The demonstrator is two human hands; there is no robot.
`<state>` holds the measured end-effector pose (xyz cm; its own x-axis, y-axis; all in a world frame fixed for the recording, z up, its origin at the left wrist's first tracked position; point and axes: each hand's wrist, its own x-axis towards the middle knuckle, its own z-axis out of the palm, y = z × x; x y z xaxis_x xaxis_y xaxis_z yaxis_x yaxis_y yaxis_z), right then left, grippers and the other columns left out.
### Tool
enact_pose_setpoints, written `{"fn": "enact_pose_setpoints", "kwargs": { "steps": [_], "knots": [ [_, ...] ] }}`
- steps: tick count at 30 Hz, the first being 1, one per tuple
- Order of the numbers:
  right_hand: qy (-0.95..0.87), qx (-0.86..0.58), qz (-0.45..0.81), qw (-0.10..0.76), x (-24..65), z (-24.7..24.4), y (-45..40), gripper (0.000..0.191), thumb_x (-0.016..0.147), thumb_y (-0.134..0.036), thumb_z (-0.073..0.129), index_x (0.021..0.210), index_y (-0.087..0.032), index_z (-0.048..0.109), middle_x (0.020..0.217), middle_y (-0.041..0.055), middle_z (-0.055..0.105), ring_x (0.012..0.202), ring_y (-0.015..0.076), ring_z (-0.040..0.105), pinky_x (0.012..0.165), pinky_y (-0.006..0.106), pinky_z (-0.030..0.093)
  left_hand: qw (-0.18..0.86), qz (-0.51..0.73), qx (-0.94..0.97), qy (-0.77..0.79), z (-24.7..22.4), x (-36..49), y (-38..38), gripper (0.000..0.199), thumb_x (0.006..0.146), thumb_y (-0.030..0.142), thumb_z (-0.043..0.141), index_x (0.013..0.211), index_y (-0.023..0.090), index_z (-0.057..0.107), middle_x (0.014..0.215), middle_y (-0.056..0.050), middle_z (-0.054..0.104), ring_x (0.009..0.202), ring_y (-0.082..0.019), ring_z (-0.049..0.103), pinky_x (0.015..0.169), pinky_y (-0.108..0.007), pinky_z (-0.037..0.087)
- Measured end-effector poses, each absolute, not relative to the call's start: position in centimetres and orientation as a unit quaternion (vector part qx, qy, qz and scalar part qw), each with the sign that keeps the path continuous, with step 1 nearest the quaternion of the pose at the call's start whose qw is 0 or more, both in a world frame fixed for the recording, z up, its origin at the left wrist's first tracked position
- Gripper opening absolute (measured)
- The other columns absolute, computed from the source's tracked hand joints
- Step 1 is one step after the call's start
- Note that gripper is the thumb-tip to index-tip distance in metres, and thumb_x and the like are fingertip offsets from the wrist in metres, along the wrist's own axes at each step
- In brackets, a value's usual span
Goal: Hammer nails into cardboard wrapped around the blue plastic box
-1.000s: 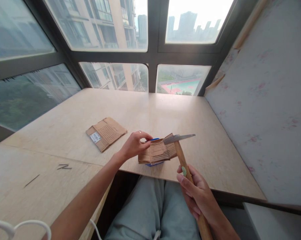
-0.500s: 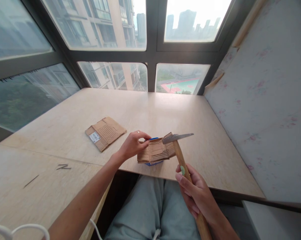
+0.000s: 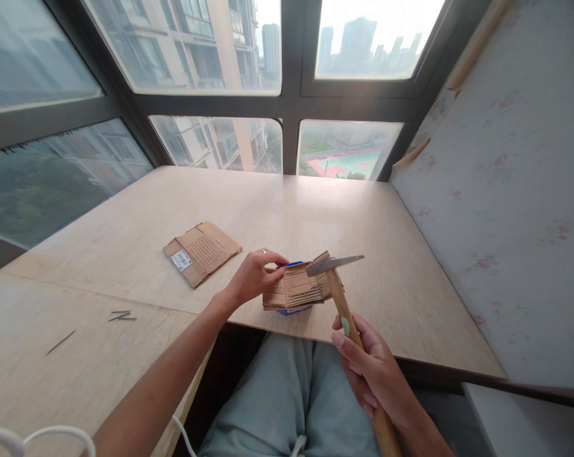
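Note:
My right hand [image 3: 370, 365] is wrapped round the wooden handle of a hammer [image 3: 340, 298], whose metal head is raised over the right side of a folded cardboard stack [image 3: 299, 289]. A blue object [image 3: 295, 311] shows beneath that cardboard, at its front and back edges; most of it is covered. At the upper left of the stack rests my left hand [image 3: 258, 273], with thumb and forefinger pinched together. Whatever sits between those fingertips is too small or hidden to make out.
Another flattened cardboard piece [image 3: 206, 251] with a white label lies left of my left hand. Several nails [image 3: 122, 316] and one longer nail [image 3: 61, 343] are on the table [image 3: 139, 203] at left. A white cable [image 3: 58, 431] curls at the lower left corner.
The hammer and my right hand have shifted slightly left, over the cardboard stack. My left hand stays in its pinch at the same spot.

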<state>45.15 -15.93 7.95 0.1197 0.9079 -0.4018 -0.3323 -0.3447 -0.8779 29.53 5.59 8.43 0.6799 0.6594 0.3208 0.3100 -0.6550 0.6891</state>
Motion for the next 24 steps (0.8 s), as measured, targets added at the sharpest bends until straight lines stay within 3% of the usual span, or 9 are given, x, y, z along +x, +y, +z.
{"fn": "enact_pose_setpoints", "kwargs": {
  "steps": [24],
  "knots": [
    [-0.331,-0.5,0.638,0.484,44.3,8.6,-13.5,0.033,0.09,-0.051,0.056,0.096,-0.023,0.04,0.042,-0.0143,0.037,0.023,0.0042,0.026,0.022,0.012,0.026,0.312,0.304,0.86,0.266,7.8,29.3,5.4,0.013,0.08,0.014,0.063,0.088,0.018,0.072,0.085,-0.005,0.071,0.081,-0.016,0.064,0.074,-0.027,0.051]
  ]
}}
